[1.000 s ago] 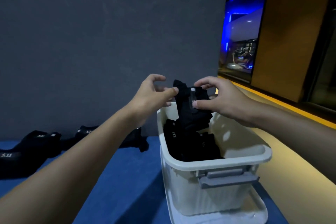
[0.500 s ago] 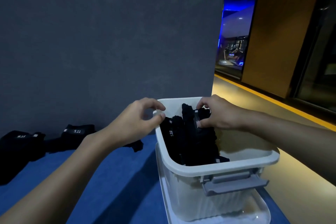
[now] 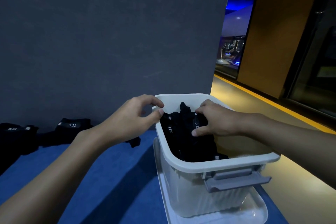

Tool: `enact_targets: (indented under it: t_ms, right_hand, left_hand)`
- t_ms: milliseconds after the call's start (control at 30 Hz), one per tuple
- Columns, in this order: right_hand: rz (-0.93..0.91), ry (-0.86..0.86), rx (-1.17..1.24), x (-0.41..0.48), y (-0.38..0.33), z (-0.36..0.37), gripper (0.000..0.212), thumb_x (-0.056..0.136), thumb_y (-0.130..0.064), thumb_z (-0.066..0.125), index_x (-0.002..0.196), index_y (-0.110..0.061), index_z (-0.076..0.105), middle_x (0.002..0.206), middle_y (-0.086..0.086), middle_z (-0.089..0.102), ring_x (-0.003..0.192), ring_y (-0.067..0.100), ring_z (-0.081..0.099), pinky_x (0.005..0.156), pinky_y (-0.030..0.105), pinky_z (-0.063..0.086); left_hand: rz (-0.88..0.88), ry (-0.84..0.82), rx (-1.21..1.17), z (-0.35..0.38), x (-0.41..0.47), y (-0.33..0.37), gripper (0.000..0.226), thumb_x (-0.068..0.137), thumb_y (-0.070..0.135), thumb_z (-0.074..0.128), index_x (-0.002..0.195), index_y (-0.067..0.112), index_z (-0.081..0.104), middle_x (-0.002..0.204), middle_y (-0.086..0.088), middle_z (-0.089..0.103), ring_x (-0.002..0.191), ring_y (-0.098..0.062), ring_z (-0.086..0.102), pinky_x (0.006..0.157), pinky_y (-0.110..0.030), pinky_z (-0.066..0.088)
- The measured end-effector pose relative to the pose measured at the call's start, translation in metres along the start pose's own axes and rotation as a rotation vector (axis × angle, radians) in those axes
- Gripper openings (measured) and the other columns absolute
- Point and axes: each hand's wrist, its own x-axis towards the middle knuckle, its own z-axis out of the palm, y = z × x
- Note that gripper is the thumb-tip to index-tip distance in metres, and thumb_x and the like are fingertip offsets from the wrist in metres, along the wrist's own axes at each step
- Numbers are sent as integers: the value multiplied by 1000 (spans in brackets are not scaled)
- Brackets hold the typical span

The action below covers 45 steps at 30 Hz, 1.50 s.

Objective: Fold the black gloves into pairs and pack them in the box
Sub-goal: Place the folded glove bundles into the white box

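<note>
Where the blue table point(image 3: 109, 178) meets the grey wall, a white box point(image 3: 214, 164) stands on its upturned lid point(image 3: 254, 211), and unpacked black gloves point(image 3: 72, 129) lie well apart to its left. Inside the box, against its left wall, packed gloves stand on edge. The folded pair point(image 3: 187, 114) sits uppermost among them, partly below the rim. It is judged to be soft, light and springy, with a fold likely to open once freed, so it is best held across the folded bundle near the cuff. The right hand point(image 3: 216, 121) is directly over the pair, its fingers curled across the top and its thumb pressing the near face. The left hand point(image 3: 131, 122) hovers at the left rim, just beside the gloves. It is loosely curled, with thumb and forefinger apart and nothing visible between them.
</note>
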Motion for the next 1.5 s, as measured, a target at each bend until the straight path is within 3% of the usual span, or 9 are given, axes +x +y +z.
enact_targets:
  t_ms: [100,200,300,467,833,1067,1233,1433,1500]
  right_hand:
    - [-24,15,-95,0,-1,2,59,80,-58,69,117,-12,59,139,6,34,128,25,32,106,38,36]
    - [-89,46,-162,-2,-3,-2,69,82,-57,67,134,-15,52,151,1,27,138,24,21,111,40,31]
    - [-132,-15,-154,0,-4,-5,78,85,-53,68,148,-19,39,156,-1,26,142,21,25,114,38,30]
    - [-60,-146,-44,7,-2,-3,85,82,-49,72,150,-16,35,153,1,40,138,21,40,112,35,36]
    - [-23,-240,1,10,-1,-11,97,76,-44,80,154,-23,25,155,-3,35,140,19,36,112,31,34]
    - [-52,-202,28,2,-6,-15,91,77,-38,81,151,-23,30,153,-4,36,138,19,38,111,32,35]
    - [-91,-137,57,-3,-18,-31,81,79,-41,78,147,-23,37,148,-4,39,136,18,39,111,33,36]
    - [-194,32,183,-5,-59,-48,63,84,-44,72,139,-25,49,145,-8,43,133,12,41,100,23,35]
    - [-253,76,208,-2,-79,-52,56,85,-42,71,135,-24,54,141,-8,49,128,8,46,96,20,36]
  left_hand:
    - [-1,7,-5,1,-1,0,25,89,50,57,108,38,66,114,21,65,112,-3,62,98,-42,53]
    - [-2,5,0,1,-1,0,16,96,41,58,109,37,66,114,21,65,112,-3,62,98,-40,53]
    - [-3,6,4,2,-1,2,15,98,36,57,110,34,66,113,20,65,110,-2,62,98,-35,52]
    - [-6,5,21,2,-2,3,13,97,37,56,107,37,65,110,21,65,100,-1,65,90,-25,48]
    - [-19,3,26,2,-3,5,15,97,38,56,108,35,66,111,20,65,94,-10,68,90,-31,51]
    - [-23,18,-63,3,-6,3,19,92,45,56,104,36,67,102,15,69,94,-7,67,90,-36,53]
    - [4,83,-80,-8,-13,9,17,94,38,56,103,31,69,113,17,69,111,2,62,99,-25,46]
    - [-42,181,4,-51,-36,7,15,100,25,54,104,24,69,106,18,69,92,15,62,74,-2,43]
    - [-69,217,35,-69,-47,3,16,100,25,54,104,23,70,107,16,69,95,16,61,74,-1,42]
